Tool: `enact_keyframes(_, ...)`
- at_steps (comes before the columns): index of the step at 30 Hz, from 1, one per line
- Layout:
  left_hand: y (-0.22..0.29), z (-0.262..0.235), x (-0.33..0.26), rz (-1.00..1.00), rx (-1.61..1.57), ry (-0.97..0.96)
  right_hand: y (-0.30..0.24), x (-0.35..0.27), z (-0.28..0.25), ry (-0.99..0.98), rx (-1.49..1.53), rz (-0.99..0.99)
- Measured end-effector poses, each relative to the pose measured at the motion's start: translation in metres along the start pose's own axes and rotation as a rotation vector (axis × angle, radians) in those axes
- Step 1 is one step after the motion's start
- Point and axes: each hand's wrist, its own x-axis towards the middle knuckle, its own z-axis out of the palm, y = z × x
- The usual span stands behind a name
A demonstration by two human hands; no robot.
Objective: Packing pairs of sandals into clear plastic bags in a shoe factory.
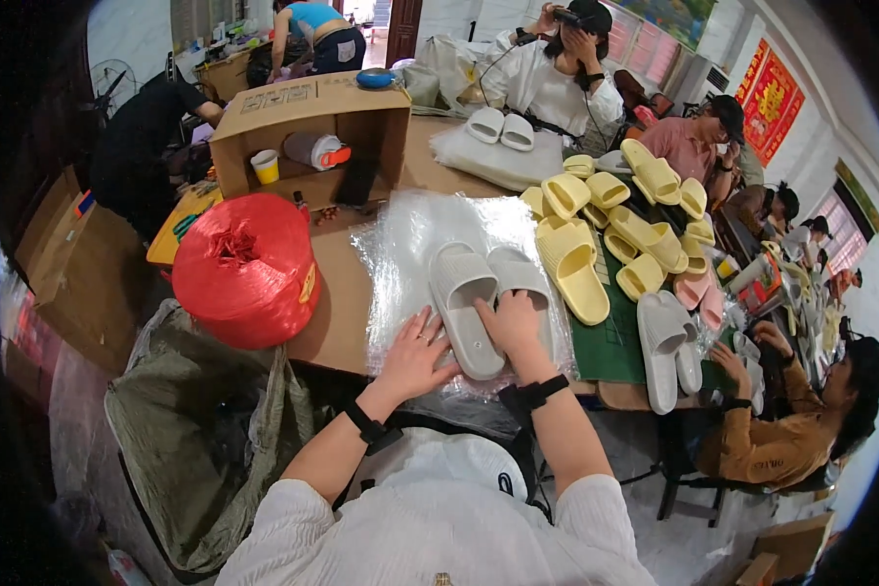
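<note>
A pair of light grey slide slippers [452, 278] lies side by side, toes pointing away from me, on a stack of clear plastic bags [405, 230]. My left hand [413, 354] rests flat with fingers spread on the plastic, beside the left slipper's outer edge. Over the slippers' inner sides, my right hand [514, 324] grips the pair: its thumb reaches into the left slipper, and its fingers go into the right one, where their tips are hidden. Black straps circle both my wrists.
A big red roll of plastic twine [244, 269] stands left, before an open cardboard box [313, 103]. Yellow slippers [569, 264] are piled right, near another grey pair [661, 342]. A large woven sack [200, 439] gapes at lower left. A co-worker [786, 430] sits at right; others work beyond.
</note>
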Motion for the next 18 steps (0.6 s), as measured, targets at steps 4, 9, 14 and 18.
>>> enact_keyframes(4,0.003,0.001,0.002,-0.004,0.020,-0.006,0.008,0.004,0.010,0.056,-0.062,0.018)
enact_keyframes(9,0.006,-0.002,0.004,-0.015,-0.034,0.020,0.031,-0.011,0.005,0.124,-0.021,0.020)
enact_keyframes(14,0.003,-0.002,0.000,-0.022,-0.065,0.053,0.054,-0.052,-0.023,0.149,0.033,0.112)
enact_keyframes(18,0.003,-0.005,0.002,-0.010,-0.094,0.008,0.091,-0.091,-0.032,0.200,0.083,0.192)
